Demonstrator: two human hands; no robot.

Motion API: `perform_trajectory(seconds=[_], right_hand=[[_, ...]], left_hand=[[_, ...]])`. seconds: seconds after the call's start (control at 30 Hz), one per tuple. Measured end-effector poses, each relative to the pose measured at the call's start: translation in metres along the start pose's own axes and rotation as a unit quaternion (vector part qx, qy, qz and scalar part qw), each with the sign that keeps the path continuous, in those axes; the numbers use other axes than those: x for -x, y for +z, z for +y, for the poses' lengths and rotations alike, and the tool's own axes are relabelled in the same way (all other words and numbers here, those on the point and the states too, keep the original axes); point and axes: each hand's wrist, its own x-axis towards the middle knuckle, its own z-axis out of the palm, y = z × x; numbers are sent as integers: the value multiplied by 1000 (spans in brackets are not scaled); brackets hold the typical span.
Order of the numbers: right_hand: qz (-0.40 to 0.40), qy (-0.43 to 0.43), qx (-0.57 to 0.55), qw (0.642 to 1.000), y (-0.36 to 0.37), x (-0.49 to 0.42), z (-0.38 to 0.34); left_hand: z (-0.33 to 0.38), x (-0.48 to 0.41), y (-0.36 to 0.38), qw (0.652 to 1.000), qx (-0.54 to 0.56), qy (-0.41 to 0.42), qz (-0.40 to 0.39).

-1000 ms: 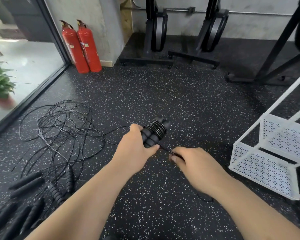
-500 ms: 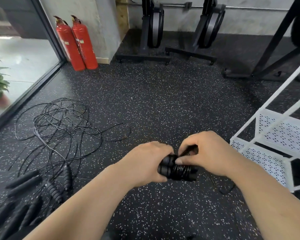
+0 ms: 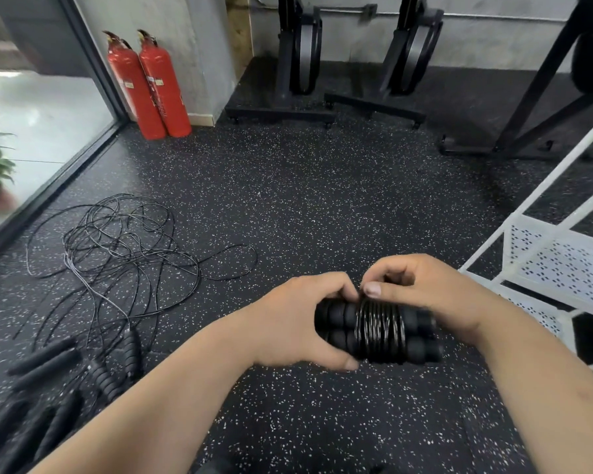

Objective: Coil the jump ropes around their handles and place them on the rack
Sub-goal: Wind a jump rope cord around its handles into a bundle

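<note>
Securing the final turn: the jump rope (image 3: 379, 331), its cord wound tightly round the paired handles, sits between my hands above the floor (image 3: 288, 206). My left hand (image 3: 288, 323) has its grip clenched round the handles' left end. My right hand (image 3: 428, 295) curls over the right end, thumb pressing the top turn. I judge the tail should be tucked under a pinned turn before going to the white rack (image 3: 545, 268) nearby. Loose ropes (image 3: 117, 241) lie well apart.
</note>
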Motion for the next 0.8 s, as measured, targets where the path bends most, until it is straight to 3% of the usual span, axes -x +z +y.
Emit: perform_trajectory(seconds=[0.1, 0.23, 0.33, 0.5, 0.67, 0.8], right_hand=[[41, 58, -78, 994, 9, -5, 8], [150, 87, 5, 985, 39, -17, 18], [85, 75, 147, 983, 57, -22, 22], [81, 91, 301, 946, 65, -22, 24], [70, 47, 356, 931, 66, -17, 14], [73, 18, 470, 880, 72, -6, 6]], left_hand=[[1, 1, -2, 994, 109, -19, 22], [-4, -6, -1, 977, 158, -78, 120], [-15, -13, 1, 963, 149, -140, 175], [-33, -15, 2, 953, 170, -198, 152], [-39, -19, 4, 959, 49, -189, 204], [-46, -20, -1, 953, -57, -191, 228]])
